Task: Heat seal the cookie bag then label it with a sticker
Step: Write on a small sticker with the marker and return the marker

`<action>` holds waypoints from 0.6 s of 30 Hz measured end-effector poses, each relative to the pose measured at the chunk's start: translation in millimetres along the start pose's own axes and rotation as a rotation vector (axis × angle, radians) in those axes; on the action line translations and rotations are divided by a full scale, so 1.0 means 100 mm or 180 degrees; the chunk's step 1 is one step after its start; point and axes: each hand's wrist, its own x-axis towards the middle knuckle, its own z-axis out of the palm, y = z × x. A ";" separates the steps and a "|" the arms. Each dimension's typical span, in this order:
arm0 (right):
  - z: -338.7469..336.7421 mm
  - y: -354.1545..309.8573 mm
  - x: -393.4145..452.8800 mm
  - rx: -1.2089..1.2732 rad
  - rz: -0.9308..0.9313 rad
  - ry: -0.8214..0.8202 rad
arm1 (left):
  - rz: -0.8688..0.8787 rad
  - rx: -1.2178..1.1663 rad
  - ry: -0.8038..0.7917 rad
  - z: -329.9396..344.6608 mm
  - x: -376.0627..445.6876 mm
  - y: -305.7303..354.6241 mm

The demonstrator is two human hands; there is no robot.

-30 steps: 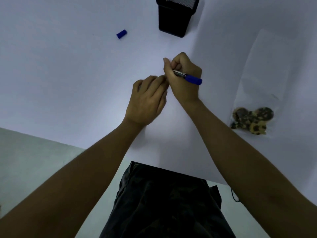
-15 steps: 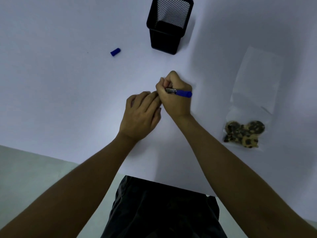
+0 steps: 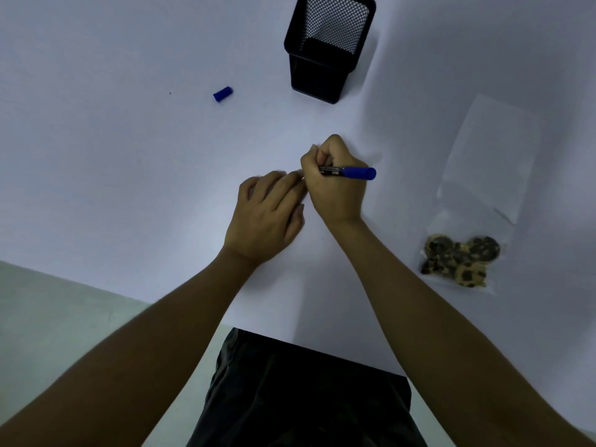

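Hands unmoved; right hand [image 3: 335,182] pen [image 3: 350,172] lengthwise pointing left.

A clear cookie bag [image 3: 477,201] lies flat on the white table, its cookies [image 3: 459,261] bunched at its near end.

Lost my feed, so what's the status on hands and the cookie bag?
Right hand gripping blue marker, tip hidden. Left hand flat on table beside it. Cookie bag lies untouched, off right. Nothing between.
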 end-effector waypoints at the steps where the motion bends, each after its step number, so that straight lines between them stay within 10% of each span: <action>1: 0.00 0.00 0.00 -0.0011 0.0022 -0.0016 | -0.0005 -0.0005 0.0004 0.00 0.00 0.00; 18: -0.01 0.00 -0.01 0.0090 0.0153 -0.0228 | -0.0034 -0.0095 -0.0059 -0.03 0.00 0.01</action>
